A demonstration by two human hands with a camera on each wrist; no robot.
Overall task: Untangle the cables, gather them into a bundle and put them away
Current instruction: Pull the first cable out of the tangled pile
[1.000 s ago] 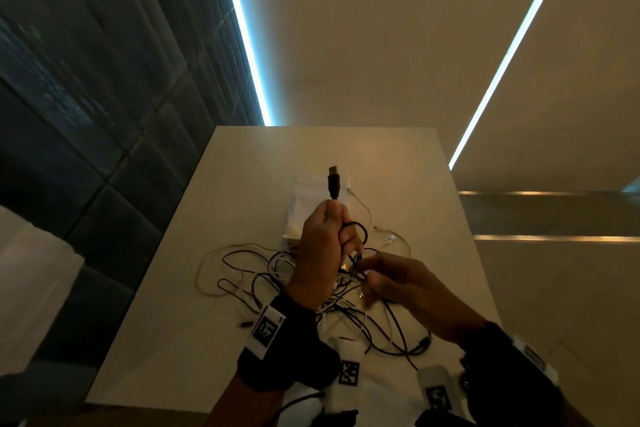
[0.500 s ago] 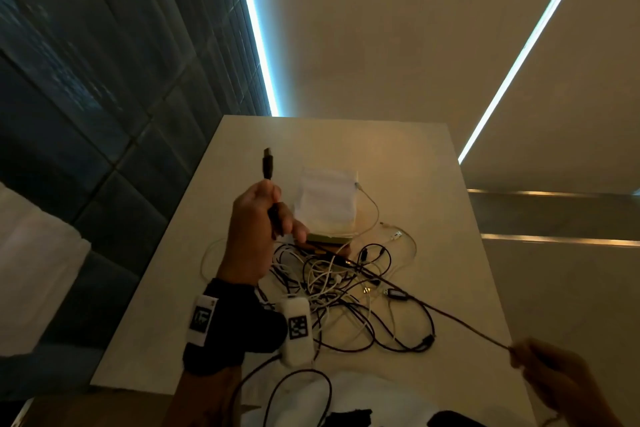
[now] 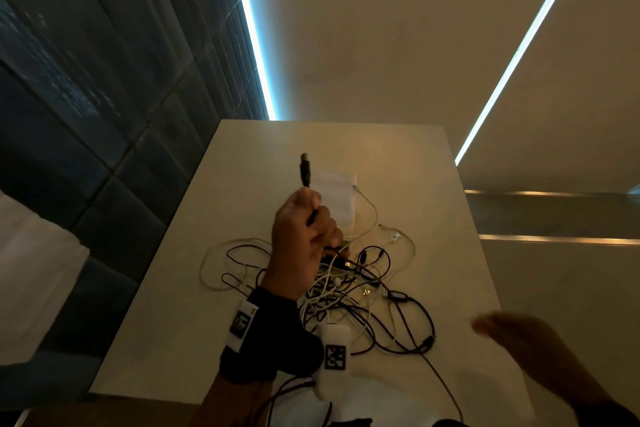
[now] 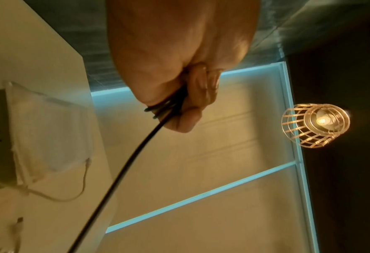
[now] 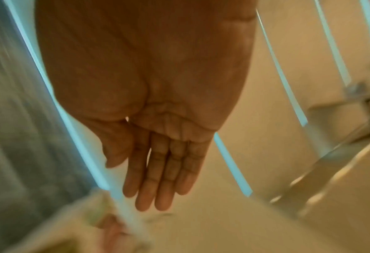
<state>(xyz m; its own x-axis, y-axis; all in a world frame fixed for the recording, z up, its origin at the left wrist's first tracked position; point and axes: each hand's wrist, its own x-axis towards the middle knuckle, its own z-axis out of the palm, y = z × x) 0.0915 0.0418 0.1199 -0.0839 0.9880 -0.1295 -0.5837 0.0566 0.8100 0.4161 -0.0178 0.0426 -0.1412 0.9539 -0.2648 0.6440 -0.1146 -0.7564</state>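
Cable [image 3: 305,173] stays gripped in left hand [image 3: 300,242]; right hand [image 3: 519,340] has let go, fingers straight, so re-gripping comes next.

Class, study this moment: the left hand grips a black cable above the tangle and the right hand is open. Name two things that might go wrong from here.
1. The black cable gripped by the left hand still runs into the tangled pile; pulling may tighten knots or drag the pile.
2. The right hand holds nothing, so the pile is unrestrained and could slide toward the table edge.
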